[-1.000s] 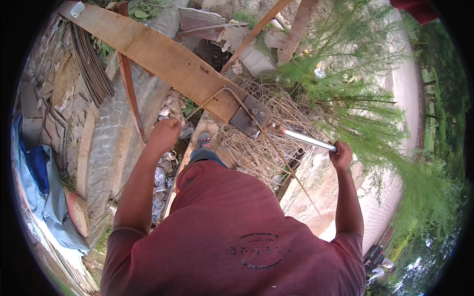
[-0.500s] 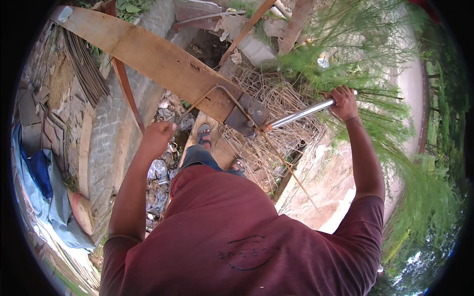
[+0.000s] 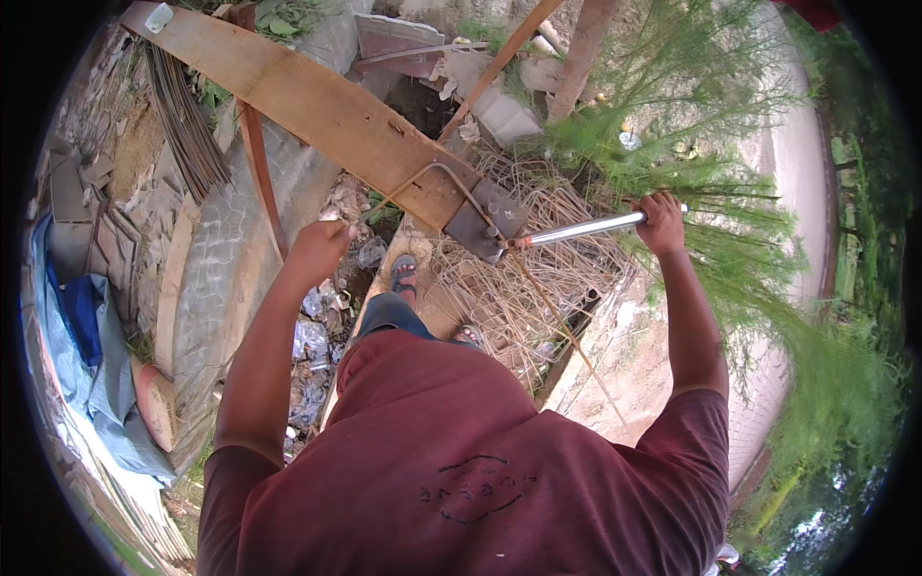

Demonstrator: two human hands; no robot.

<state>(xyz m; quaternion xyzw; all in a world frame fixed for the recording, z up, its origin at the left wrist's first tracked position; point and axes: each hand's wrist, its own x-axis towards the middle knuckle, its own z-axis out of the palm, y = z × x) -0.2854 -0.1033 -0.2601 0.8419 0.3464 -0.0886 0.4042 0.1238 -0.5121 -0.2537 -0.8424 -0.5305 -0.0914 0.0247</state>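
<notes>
Well, the biggest thing before you is the long wooden plank (image 3: pixel 288 91), slanting from the far left toward the middle. Beyond and below its near right end spreads the heap of thin rods (image 3: pixel 509 307). From that same end the silver-handled lever (image 3: pixel 595 227) reaches out to the right; its tip sits at the edge of the dark metal plate (image 3: pixel 466 228) fixed on the plank.

Half a second ago your lever slanted more steeply to the far right; now it lies flatter, having swung partway back nearer you. The bent rod (image 3: pixel 440 165) crosses the plank and plate, its long tail running near and right, and its bend looks unchanged. I'd judge that the backswing is adding nothing to the bend.

Your right hand (image 3: pixel 661 223) is wrapped around the lever's handle. Your left hand (image 3: pixel 322 245) has its fingers curled, close by the rod's short end; whether it grips that end, I cannot tell.
</notes>
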